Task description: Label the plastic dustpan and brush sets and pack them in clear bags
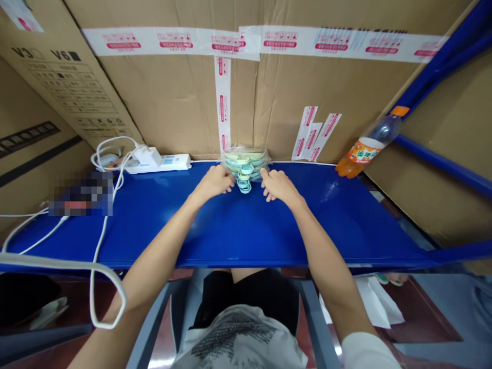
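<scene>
A bundle of pale green and teal plastic pieces [243, 166], with several small loops stacked at its front, lies in a clear plastic bag [268, 160]. It sits at the back middle of the blue table [246, 230], against the cardboard. I cannot tell for certain what the pieces are. My left hand [216, 182] is at the bundle's left side, fingers loosely bent downward and close to the bag. Opposite it, my right hand [280, 185] has its thumb by the bag's right edge and its other fingers apart. Neither hand visibly grips anything.
A bottle of orange drink [363, 151] leans at the back right by a blue metal frame [442, 159]. A white power strip [172, 162] with plugs stands at the back left. White cables [102, 236] run down the left side. Taped cardboard [172, 102] walls the back.
</scene>
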Motion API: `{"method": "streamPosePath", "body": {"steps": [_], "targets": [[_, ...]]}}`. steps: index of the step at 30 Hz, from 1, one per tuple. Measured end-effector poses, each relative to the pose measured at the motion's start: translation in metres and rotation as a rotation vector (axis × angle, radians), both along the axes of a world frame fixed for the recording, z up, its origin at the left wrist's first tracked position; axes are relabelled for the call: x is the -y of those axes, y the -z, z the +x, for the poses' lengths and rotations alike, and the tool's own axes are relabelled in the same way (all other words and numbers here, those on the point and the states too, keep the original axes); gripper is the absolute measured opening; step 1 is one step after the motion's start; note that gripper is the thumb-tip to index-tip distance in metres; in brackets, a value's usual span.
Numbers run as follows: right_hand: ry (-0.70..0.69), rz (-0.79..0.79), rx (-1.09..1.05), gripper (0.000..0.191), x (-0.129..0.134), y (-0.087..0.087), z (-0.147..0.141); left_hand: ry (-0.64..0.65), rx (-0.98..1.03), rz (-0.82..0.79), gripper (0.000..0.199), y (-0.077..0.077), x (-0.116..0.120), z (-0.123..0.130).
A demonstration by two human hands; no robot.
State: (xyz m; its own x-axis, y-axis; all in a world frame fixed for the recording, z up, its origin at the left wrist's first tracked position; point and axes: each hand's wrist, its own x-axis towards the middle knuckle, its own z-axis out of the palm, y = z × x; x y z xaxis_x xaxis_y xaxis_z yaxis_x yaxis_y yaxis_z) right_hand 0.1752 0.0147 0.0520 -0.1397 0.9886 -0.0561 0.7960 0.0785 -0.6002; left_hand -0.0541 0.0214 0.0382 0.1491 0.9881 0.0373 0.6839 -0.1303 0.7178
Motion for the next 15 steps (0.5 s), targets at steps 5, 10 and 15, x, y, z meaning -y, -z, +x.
{"method": "streamPosePath", "body": {"steps": [5,10,15], "targets": [[-0.182,0.014,0.058,0.022,-0.001,0.02,-0.018,-0.035,-0.316,0.041,0.023,0.009,0.011,0.02],[-0.15,0.126,0.24,0.027,0.012,0.017,-0.037,-0.068,-0.476,0.114,0.027,0.007,0.02,0.03],[-0.124,0.106,0.277,0.03,0.014,0.015,-0.04,-0.066,-0.523,0.142,0.032,0.007,0.023,0.035]]}}
